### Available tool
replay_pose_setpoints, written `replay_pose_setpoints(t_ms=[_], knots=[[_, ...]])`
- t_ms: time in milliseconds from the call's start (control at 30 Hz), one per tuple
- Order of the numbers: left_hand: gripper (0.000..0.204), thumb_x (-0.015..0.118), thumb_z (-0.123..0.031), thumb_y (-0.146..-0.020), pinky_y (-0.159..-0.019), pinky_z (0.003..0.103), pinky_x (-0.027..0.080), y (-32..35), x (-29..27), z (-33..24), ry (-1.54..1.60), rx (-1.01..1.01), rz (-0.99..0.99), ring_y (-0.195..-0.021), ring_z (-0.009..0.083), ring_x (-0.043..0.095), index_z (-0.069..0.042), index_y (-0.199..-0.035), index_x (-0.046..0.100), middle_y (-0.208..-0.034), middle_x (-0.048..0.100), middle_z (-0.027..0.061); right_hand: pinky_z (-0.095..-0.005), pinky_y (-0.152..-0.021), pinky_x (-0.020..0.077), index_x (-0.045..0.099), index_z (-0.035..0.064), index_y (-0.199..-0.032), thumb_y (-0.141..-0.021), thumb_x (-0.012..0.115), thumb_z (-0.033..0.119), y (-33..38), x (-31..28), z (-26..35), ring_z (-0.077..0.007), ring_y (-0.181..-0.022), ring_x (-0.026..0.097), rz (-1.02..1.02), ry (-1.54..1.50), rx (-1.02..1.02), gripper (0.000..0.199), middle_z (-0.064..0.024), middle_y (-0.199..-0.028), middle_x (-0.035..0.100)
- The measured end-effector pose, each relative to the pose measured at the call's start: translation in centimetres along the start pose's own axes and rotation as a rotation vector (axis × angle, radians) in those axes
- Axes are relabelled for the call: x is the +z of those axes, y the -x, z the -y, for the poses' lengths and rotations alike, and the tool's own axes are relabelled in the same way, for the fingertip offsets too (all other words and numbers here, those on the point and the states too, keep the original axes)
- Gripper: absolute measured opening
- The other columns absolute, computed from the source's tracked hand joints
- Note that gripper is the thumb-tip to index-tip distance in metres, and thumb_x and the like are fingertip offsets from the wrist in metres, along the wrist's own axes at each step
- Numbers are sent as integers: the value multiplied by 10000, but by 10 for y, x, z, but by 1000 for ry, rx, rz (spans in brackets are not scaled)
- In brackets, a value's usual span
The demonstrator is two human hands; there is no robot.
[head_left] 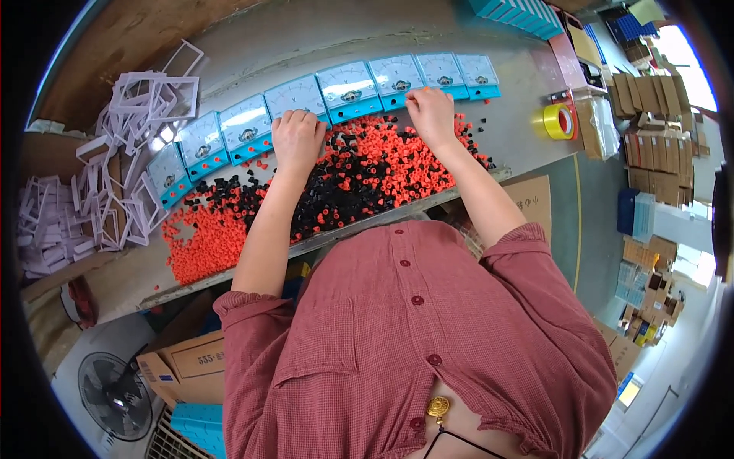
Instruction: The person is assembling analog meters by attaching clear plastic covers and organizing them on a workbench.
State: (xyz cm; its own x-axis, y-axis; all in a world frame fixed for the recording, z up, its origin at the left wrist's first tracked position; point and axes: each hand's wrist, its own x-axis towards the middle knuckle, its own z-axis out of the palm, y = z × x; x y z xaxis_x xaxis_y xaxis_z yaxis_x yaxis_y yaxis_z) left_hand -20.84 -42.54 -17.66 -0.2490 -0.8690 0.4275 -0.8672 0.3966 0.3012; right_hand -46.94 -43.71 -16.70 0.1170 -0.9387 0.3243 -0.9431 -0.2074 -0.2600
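A curved row of blue panel meters (348,90) with white dials lies along the far side of the grey table (306,38). In front of them is a spread of small orange caps (200,239) and black caps (336,195). My left hand (297,139) rests knuckles-up at the lower edge of one meter, fingers curled; what it holds is hidden. My right hand (430,115) pinches a small orange cap at the base of another meter further right.
White plastic frames (115,168) are heaped at the table's left. A yellow tape roll (558,121) sits at the right end. Cardboard boxes (191,367) and a fan (115,394) stand below the table; stacked cartons (650,99) lie at the right.
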Motion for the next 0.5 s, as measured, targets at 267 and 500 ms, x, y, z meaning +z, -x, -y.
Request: replay_pose_setpoints(t_ms=[267,500], knots=[[86,645,-153,-723,-750,383,394,9,3,-15,-117,-66,26,-841,234,553,-73,-742,619,-783,587,54,-389,-757,376,631,97,-796,-757,601,118,-6,8,-11,-244,-809,544,165,131,-169,53,-56,-780,594],[135,622,-113,-742,-785,406,381,14,7,-20,-89,-124,9,-906,243,544,-82,-869,655,-854,608,54,-372,-716,360,620,87,-747,-767,617,187,-11,4,-13,-221,-779,545,157,235,-305,102,-59,-720,592]])
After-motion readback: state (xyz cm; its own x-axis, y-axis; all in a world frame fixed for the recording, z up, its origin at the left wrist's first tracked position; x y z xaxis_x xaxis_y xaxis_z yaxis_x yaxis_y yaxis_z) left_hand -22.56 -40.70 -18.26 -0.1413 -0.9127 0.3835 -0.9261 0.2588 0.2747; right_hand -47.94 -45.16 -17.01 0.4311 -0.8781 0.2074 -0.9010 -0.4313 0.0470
